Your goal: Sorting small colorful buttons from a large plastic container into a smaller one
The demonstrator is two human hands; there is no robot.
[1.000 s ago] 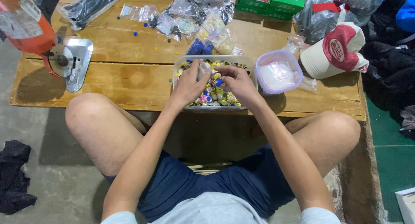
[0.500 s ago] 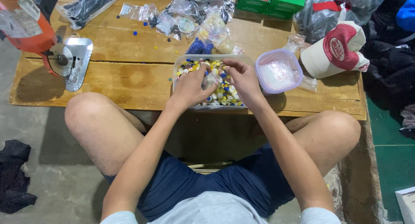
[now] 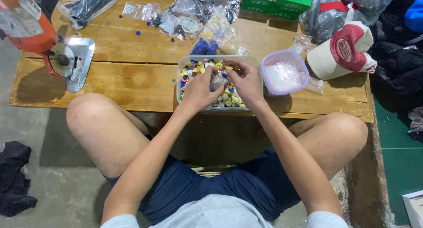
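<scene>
wooden low table (image 3: pixel 132 78) seen from the head camera. a clear tray of coloured buttons (image 3: pixel 229 98) sits at its near edge. left hand (image 3: pixel 198 89) and right hand (image 3: pixel 246 80) meet over it, fingers pinched together on what seems a small clear bag (image 3: pixel 218 81). a lidded tub (image 3: pixel 284 72) stands just right.

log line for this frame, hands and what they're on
left hand: pinching small clear bag | right hand: on same bag | both over clear tub of coloured buttons | lilac-rimmed tub beside
</scene>
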